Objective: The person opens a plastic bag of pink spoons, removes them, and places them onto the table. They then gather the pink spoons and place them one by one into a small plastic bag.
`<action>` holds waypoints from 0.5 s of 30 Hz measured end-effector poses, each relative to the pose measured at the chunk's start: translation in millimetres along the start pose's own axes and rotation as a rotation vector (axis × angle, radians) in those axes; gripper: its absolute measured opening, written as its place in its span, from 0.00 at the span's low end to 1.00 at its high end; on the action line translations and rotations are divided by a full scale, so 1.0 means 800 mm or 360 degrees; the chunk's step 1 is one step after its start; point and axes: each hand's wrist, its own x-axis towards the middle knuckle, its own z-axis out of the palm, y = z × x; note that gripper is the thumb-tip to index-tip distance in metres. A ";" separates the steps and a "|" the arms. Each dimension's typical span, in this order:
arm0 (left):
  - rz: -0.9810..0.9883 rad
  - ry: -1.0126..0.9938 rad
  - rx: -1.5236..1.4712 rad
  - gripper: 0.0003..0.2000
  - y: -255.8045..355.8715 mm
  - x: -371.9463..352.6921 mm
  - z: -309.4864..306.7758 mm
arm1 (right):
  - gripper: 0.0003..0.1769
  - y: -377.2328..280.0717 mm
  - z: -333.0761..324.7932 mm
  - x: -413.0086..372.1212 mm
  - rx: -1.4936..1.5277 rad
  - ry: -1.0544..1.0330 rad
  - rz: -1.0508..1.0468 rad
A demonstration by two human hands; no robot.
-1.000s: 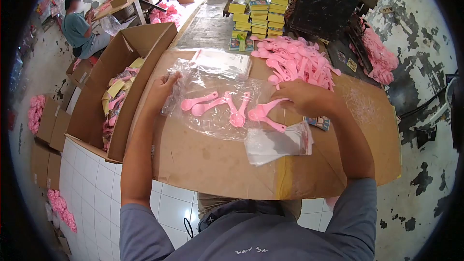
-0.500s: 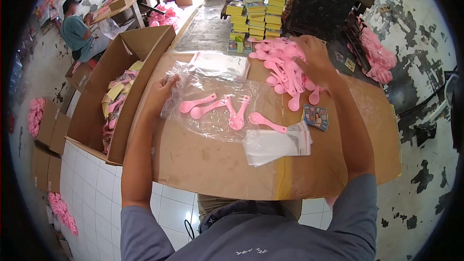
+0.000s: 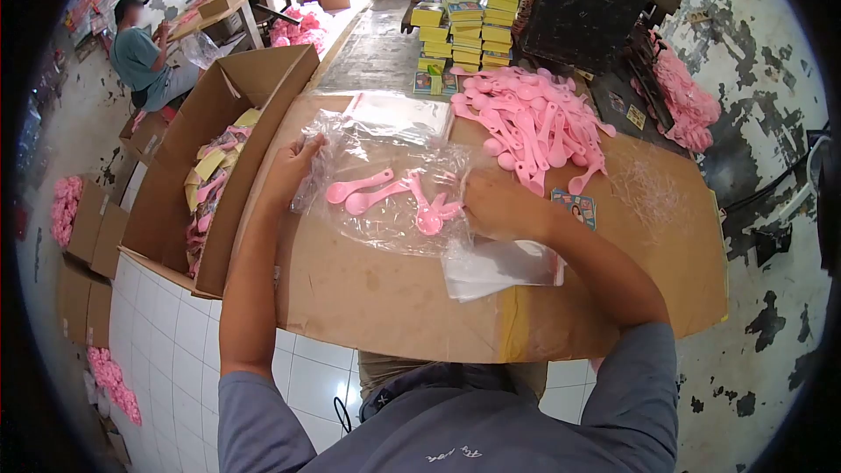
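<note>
My left hand (image 3: pixel 296 166) is closed on the left edge of a clear plastic bag (image 3: pixel 368 232), which lies spread on the cardboard. Several pink spoons (image 3: pixel 361 186) rest within the bag's outline. My right hand (image 3: pixel 504 206) is at the bag's right side, fingers bent around a pink spoon (image 3: pixel 450 209) whose end shows at the fingertips; the rest is hidden by the hand. Beyond that hand is a large pile of pink spoons (image 3: pixel 534 114). Small picture cards (image 3: pixel 578 208) lie partly behind my right wrist, and clear sleeves (image 3: pixel 495 273) lie below it.
A cardboard box (image 3: pixel 254 144) with packed items stands at the left. More clear bags (image 3: pixel 399 116) lie at the cardboard's back edge. Stacks of yellow-edged cards (image 3: pixel 464 31) rise behind, beside a dark machine (image 3: pixel 578 13). Another person (image 3: pixel 140 57) sits at the far left.
My right hand has come from the spoon pile down and left to the bag's right side. The spoon lying there is now mostly covered. My left hand stays on the bag.
</note>
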 end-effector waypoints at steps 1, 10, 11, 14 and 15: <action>0.0052 0.0025 -0.0042 0.23 -0.001 0.000 0.001 | 0.11 -0.005 -0.004 0.003 0.0005 -0.0145 0.0044; 0.0055 0.0057 0.0003 0.23 0.000 0.000 0.002 | 0.07 0.024 -0.086 -0.026 0.0302 -0.0282 0.0175; 0.0056 0.0057 0.0027 0.23 -0.001 0.000 0.002 | 0.07 0.031 -0.103 -0.034 0.0334 -0.0333 0.0297; 0.0035 0.0027 0.0082 0.24 0.001 0.001 0.001 | 0.08 0.060 -0.142 -0.046 0.0158 -0.0309 0.0621; 0.0001 0.0003 0.0086 0.25 0.002 0.000 -0.001 | 0.10 0.071 -0.151 -0.048 0.0052 -0.0273 0.0718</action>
